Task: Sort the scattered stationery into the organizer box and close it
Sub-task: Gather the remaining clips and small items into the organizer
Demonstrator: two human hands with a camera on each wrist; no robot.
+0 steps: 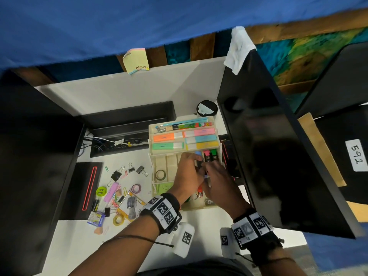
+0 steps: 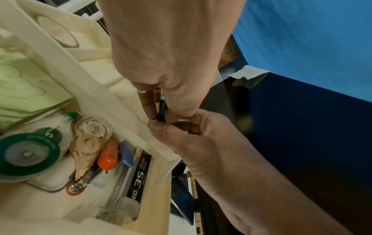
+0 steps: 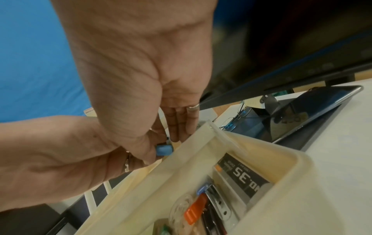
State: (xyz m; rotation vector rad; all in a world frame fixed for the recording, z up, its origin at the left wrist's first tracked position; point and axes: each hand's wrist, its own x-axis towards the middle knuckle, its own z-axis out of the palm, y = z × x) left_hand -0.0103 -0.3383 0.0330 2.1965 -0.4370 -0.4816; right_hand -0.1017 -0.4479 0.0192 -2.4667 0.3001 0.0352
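Left hand | right hand | fingers pinching marker (blue-capped) over organizer box

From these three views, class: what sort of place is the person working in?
Probably an office desk or workstation: a white desk with dark monitors, a cable tray, and sticky notes on the partition. Both hands work at the organizer box.
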